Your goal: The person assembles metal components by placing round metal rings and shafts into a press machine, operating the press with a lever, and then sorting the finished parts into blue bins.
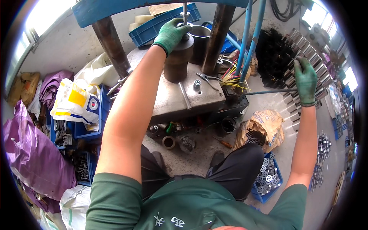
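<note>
My left hand (pixel 172 35), in a green glove, closes around a shiny flanged metal shaft (pixel 185 17). The shaft stands upright on a thick dark steel cylinder (pixel 177 63) on the press bed (pixel 203 100). My gloved right hand (pixel 306 81) is raised at the right with its fingers bent together. A blue-grey lever rod (pixel 270 91) reaches the heel of that hand; whether anything is between the fingertips cannot be made out. On the bed lie a metal rod (pixel 184 96), a small metal bushing (pixel 197 84) and pliers (pixel 207 79).
Brown press columns (pixel 111 46) flank the bed. Coloured wires (pixel 234 78) and blue pipes (pixel 249 34) are at its right. Blue crates and purple sacks (pixel 38 149) stand left. A torn paper bag (pixel 264 130), a crate of wheel-like metal parts (pixel 268 178) and stacked shiny cylinders (pixel 306 46) are right.
</note>
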A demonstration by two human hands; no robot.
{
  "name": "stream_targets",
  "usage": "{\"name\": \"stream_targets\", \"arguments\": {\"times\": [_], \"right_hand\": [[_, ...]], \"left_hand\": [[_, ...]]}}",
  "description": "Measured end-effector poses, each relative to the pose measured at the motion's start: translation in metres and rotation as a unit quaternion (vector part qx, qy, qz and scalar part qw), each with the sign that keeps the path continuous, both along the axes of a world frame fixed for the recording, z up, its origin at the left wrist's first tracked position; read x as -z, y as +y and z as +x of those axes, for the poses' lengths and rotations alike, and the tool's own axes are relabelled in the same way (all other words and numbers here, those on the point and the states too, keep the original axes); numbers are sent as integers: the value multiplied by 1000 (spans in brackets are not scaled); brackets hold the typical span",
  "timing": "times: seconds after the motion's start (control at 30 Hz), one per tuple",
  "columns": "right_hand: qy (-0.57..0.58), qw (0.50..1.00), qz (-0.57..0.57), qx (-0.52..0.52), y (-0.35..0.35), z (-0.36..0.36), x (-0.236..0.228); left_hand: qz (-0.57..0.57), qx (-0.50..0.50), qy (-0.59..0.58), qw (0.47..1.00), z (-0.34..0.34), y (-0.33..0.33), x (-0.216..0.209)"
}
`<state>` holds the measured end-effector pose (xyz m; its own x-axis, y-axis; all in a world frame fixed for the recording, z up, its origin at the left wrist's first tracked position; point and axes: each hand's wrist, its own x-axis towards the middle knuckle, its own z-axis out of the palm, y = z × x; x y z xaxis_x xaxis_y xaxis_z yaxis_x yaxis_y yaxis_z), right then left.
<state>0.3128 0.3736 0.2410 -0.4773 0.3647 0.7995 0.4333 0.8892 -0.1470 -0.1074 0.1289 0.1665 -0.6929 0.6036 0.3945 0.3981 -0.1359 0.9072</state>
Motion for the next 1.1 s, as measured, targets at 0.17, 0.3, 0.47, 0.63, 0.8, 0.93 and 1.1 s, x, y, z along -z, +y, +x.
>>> {"name": "stream_targets", "arguments": {"times": [0.17, 0.3, 0.47, 0.63, 0.8, 0.93, 1.1], "right_hand": [[-17, 999, 6, 35, 28, -4, -6], [-55, 997, 2, 52, 27, -14, -8], [-78, 994, -20, 74, 16, -7, -7], [-74, 995, -35, 65, 6, 21, 4], [-112, 994, 7, -20, -50, 59, 31], [-184, 964, 147, -122, -135, 76, 56], [-282, 931, -102, -208, -224, 25, 114]], "left_hand": [[-86, -7, 38, 996, 6, 6, -5], [-146, -99, 208, 962, -6, 7, 4], [1, -153, 337, 929, 28, -4, 16], [45, -35, 273, 960, 133, -63, 53], [-34, 85, 177, 980, 221, -136, 118], [-90, 191, 148, 966, 248, -146, 133], [-100, 217, 226, 944, 258, -133, 146]]}}
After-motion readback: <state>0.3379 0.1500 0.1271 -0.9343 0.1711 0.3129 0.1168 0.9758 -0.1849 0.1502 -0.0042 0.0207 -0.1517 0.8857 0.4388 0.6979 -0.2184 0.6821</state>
